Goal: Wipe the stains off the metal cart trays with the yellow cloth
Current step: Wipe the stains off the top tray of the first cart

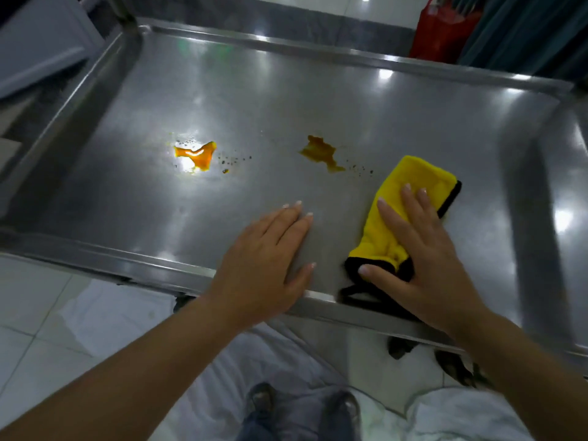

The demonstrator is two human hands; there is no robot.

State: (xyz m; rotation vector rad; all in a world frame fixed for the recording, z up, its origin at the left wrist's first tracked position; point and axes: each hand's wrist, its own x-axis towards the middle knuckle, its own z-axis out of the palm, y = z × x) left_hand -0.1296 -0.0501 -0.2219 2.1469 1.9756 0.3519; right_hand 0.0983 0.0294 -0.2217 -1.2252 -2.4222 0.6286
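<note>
The top metal cart tray (222, 90) fills the view. A wet orange stain (195, 155) lies left of the middle, with dark specks to its right. A browner stain (321, 152) sits near the middle. The folded yellow cloth (410, 183), edged in black, lies on the tray near its front right. My right hand (423, 259) presses flat on the cloth, fingers straight and thumb on the black edge. My left hand (267, 265) rests flat on the bare tray by the front rim, left of the cloth.
The tray has a raised rim (95, 253) all round. A red bag (442, 30) stands on the floor beyond the far right corner. White sheeting (127, 316) covers the tiled floor by my feet. A grey panel (38, 43) is at the far left.
</note>
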